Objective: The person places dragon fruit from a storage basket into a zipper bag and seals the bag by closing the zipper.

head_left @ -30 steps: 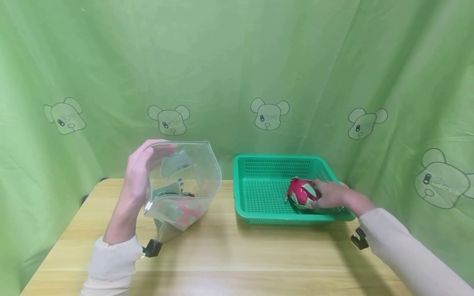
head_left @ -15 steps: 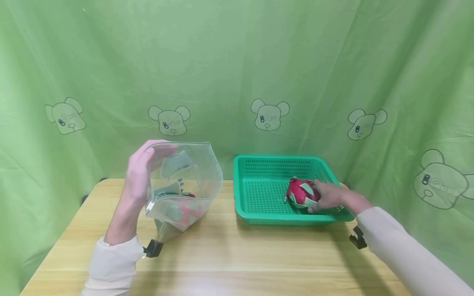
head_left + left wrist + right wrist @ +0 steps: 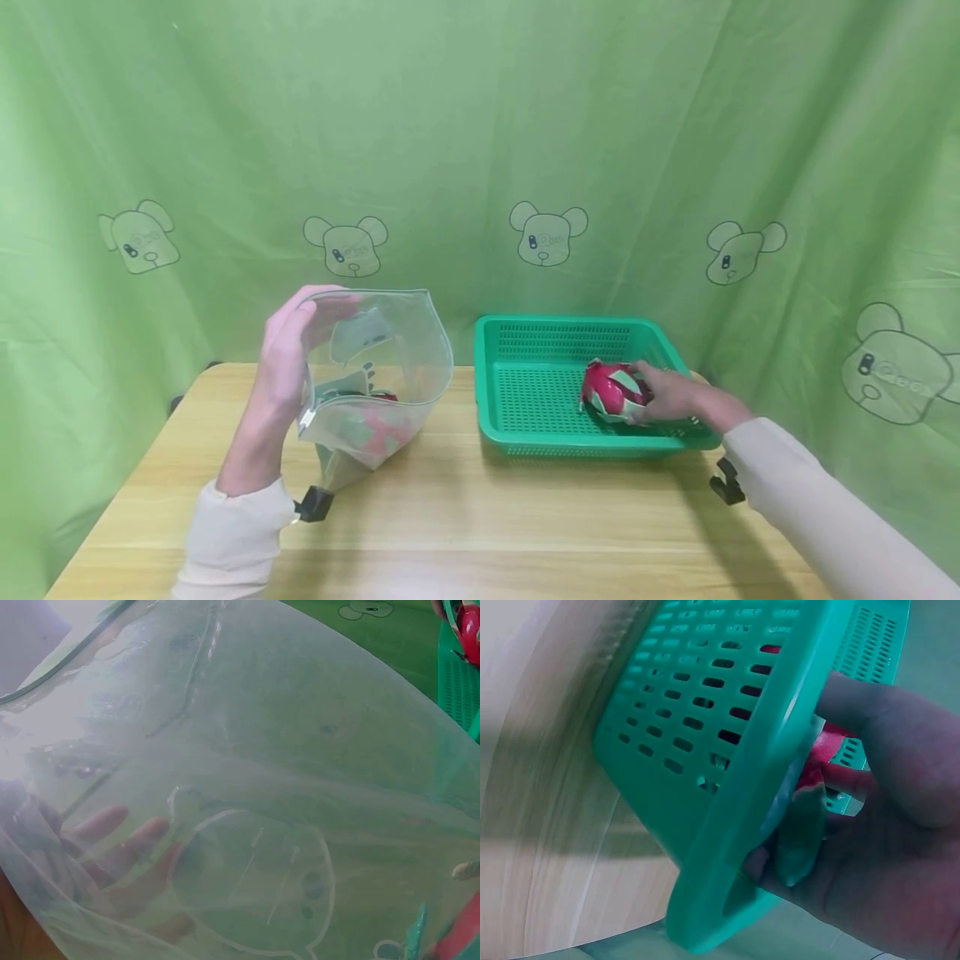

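A green curtain (image 3: 450, 125) fills the upper frame, behind a wooden table (image 3: 450, 533) spanning the bottom. A green basket (image 3: 592, 442) sits right of center; left of center is a clear bag (image 3: 422, 342), mouth open, with something red and green inside. At the bag's upper left, the left hand (image 3: 288, 354) holds its edge. Center right, the right hand (image 3: 667, 395) grips a dragon fruit (image 3: 604, 388) inside the basket.

There is room between the bag (image 3: 422, 358) and the basket (image 3: 581, 443), but the curtain (image 3: 450, 150) seems close behind both.
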A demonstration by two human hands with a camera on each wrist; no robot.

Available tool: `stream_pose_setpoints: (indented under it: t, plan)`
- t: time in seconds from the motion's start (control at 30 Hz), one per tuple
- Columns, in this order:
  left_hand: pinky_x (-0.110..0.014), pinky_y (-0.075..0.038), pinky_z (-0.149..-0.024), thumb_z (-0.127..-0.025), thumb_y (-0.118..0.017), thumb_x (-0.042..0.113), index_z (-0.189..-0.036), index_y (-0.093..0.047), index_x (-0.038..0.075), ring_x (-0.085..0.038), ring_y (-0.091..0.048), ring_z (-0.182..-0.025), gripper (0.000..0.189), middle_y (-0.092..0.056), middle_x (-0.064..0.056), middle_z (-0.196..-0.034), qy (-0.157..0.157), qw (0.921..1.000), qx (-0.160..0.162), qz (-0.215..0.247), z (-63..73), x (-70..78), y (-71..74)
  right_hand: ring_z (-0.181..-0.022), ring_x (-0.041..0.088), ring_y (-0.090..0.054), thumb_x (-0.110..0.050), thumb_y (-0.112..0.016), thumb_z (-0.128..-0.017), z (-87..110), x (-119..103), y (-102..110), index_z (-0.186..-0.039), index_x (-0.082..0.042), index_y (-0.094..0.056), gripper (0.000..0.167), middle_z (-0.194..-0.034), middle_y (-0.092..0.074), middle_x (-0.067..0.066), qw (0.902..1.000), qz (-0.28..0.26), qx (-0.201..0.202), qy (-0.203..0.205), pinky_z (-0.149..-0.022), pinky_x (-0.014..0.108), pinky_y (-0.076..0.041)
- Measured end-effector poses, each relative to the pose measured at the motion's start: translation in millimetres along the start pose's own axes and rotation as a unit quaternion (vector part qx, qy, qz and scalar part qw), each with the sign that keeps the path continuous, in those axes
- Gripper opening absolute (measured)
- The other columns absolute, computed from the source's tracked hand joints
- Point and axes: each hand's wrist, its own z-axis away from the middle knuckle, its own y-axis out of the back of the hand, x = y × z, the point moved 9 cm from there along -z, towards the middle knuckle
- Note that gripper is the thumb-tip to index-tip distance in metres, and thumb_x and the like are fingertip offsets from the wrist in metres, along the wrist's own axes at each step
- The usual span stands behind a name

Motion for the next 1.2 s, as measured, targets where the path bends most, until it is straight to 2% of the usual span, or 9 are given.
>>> stream_pose_setpoints:
  t: [0.17,0.3,0.4,0.77,0.97,1.2]
  plan:
    - [-0.038,-0.047,-0.108,-0.112,-0.026,0.021,-0.129,-0.062,-0.003,-0.030,-0.064,-0.117,0.046,-0.069,-0.015,-0.126,-0.005,1.0000,0.000,0.003,0.1,0.6,-0.5,-0.103,0.035,-0.059,-0.027,-0.084,-0.086,0.7,2,-1,-0.149,0.009,-0.029,0.091,-0.119,-0.059,0.024,0.9999,-0.005,-0.008,-0.011,-0.082,0.049,-0.057]
    - [-0.037,-0.048,-0.106,-0.112,-0.026,0.019,-0.128,-0.062,-0.005,-0.031,-0.065,-0.117,0.046,-0.069,-0.018,-0.125,-0.013,0.9999,-0.003,0.008,-0.3,1.5,-1.4,-0.113,0.043,-0.055,-0.033,-0.084,-0.086,0.9,5,-1,-0.154,0.005,-0.028,0.096,-0.132,-0.054,0.030,0.9996,0.006,-0.008,-0.028,-0.088,0.056,-0.056]
    - [-0.036,-0.048,-0.106,-0.111,-0.026,0.018,-0.128,-0.061,-0.006,-0.031,-0.065,-0.117,0.046,-0.069,-0.018,-0.125,-0.016,0.9998,-0.006,0.012,-0.6,1.8,-1.9,-0.115,0.044,-0.054,-0.037,-0.082,-0.087,0.9,7,-1,-0.155,0.004,-0.028,0.096,-0.135,-0.052,0.031,0.9994,0.016,-0.008,-0.031,-0.089,0.057,-0.056]
    - [-0.038,-0.047,-0.107,-0.111,-0.025,0.018,-0.130,-0.061,-0.004,-0.032,-0.064,-0.118,0.046,-0.068,-0.018,-0.127,-0.012,0.9999,-0.009,0.007,1.2,1.6,-0.4,-0.108,0.041,-0.057,-0.042,-0.076,-0.090,-0.4,3,2,-0.157,0.001,-0.030,0.092,-0.131,-0.056,0.028,0.9995,0.025,0.018,-0.012,-0.084,0.057,-0.055]
    - [-0.038,-0.048,-0.106,-0.111,-0.025,0.017,-0.129,-0.061,-0.005,-0.032,-0.064,-0.117,0.046,-0.068,-0.019,-0.126,-0.013,0.9998,-0.008,0.012,1.1,1.2,-0.6,-0.097,0.032,-0.062,-0.046,-0.076,-0.090,-6.0,-2,5,-0.151,0.007,-0.037,0.091,-0.117,-0.064,0.022,0.9977,0.027,0.062,-0.003,-0.075,0.044,-0.057]
    - [-0.038,-0.048,-0.107,-0.111,-0.025,0.017,-0.129,-0.061,-0.003,-0.031,-0.065,-0.117,0.045,-0.069,-0.017,-0.126,-0.009,0.9998,-0.005,0.019,0.7,-0.5,0.6,-0.082,0.023,-0.061,-0.039,-0.081,-0.085,-7.3,1,10,-0.141,0.015,-0.043,0.087,-0.101,-0.066,0.016,0.9947,0.037,0.095,-0.013,-0.064,0.033,-0.054]
